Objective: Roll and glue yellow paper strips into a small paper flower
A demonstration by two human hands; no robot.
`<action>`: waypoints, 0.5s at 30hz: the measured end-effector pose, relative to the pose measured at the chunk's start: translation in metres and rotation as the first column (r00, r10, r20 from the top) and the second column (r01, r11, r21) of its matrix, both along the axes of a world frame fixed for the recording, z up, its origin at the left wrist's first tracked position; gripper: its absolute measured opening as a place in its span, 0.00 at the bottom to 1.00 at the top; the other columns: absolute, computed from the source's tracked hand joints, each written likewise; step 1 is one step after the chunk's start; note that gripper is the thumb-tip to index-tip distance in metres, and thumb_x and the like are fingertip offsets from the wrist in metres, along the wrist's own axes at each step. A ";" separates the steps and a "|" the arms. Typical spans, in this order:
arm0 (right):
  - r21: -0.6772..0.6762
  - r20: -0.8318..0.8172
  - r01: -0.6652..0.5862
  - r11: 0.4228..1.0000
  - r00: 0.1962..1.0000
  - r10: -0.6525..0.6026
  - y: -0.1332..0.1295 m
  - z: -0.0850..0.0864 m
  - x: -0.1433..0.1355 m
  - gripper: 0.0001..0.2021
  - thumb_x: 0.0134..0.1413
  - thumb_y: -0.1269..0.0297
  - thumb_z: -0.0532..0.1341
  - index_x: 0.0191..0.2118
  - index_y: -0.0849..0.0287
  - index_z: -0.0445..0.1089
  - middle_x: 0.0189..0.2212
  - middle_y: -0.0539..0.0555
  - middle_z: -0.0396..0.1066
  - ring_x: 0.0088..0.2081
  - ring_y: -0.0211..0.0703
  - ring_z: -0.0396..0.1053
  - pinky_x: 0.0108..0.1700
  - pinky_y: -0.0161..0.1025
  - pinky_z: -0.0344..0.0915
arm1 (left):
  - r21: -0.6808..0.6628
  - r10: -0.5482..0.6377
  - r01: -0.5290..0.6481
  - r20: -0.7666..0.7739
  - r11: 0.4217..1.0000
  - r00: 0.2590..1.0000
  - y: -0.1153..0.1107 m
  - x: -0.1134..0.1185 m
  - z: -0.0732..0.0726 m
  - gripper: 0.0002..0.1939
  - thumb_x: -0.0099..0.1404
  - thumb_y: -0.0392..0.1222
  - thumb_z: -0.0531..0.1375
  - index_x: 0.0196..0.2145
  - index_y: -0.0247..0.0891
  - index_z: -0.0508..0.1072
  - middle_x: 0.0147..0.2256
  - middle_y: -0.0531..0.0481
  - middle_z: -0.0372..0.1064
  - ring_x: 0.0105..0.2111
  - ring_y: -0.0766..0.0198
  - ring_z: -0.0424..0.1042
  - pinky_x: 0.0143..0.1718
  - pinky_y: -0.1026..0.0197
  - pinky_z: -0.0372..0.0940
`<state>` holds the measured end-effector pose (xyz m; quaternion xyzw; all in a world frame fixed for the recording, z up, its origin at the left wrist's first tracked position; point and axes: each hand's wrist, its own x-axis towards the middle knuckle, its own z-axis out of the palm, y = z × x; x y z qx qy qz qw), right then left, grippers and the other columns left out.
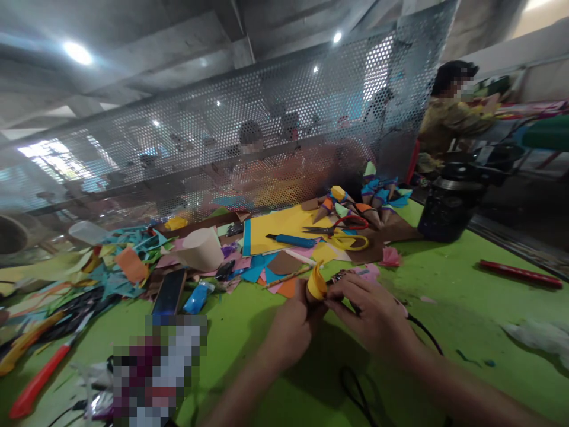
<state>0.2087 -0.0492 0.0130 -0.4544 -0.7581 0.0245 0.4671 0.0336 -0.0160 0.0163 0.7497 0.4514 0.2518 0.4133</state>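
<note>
My left hand [293, 326] is closed around a small brown paper cone with a curled piece of yellow paper [317, 284] standing up from its top. Close against its right side is my right hand [367, 305], thumb and fingers pinched together at the edge of the yellow paper. What those fingers grip is too small to make out. A dark cable [427, 332] passes beside the right wrist. Just beyond the hands lie paper scraps, a blue utility knife [293, 240], black-bladed scissors with red handles [351, 223] and a yellow-handled pair [351, 241].
Finished-looking paper cones [382, 193] are heaped at the back. A black jug [453, 201] and red pen [520, 274] are on the right. Leftward are a paper roll [202, 249], phone [169, 293], scrap pile [128, 261] and red-handled tool [40, 379]. A perforated metal panel [267, 136] rises behind; a person [453, 118] sits beyond.
</note>
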 end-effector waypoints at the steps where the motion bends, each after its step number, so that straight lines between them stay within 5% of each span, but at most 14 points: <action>1: 0.001 0.007 0.003 1.000 1.000 -0.003 0.000 0.000 0.000 0.05 0.59 0.74 0.62 0.33 0.57 0.70 0.30 0.50 0.71 0.32 0.41 0.69 0.35 0.37 0.62 | 0.000 -0.004 0.004 0.004 1.000 1.000 -0.001 0.001 0.000 0.12 0.68 0.46 0.55 0.46 0.41 0.59 0.38 0.45 0.72 0.35 0.57 0.70 0.39 0.58 0.62; 7: 0.006 0.012 0.005 1.000 1.000 -0.006 -0.001 0.001 -0.003 0.06 0.58 0.75 0.62 0.34 0.57 0.71 0.30 0.50 0.73 0.31 0.41 0.71 0.34 0.35 0.63 | -0.076 -0.030 0.033 0.035 0.997 0.999 -0.007 0.004 -0.007 0.12 0.69 0.47 0.53 0.48 0.41 0.58 0.41 0.44 0.73 0.36 0.57 0.70 0.37 0.59 0.63; 15: 0.017 -0.027 0.008 1.000 1.000 -0.007 -0.001 -0.001 -0.001 0.06 0.62 0.73 0.60 0.40 0.56 0.74 0.36 0.53 0.76 0.37 0.43 0.73 0.38 0.38 0.67 | -0.162 -0.092 0.127 0.210 0.979 0.973 -0.005 0.000 0.000 0.20 0.65 0.40 0.55 0.54 0.39 0.58 0.50 0.46 0.66 0.49 0.58 0.66 0.52 0.58 0.60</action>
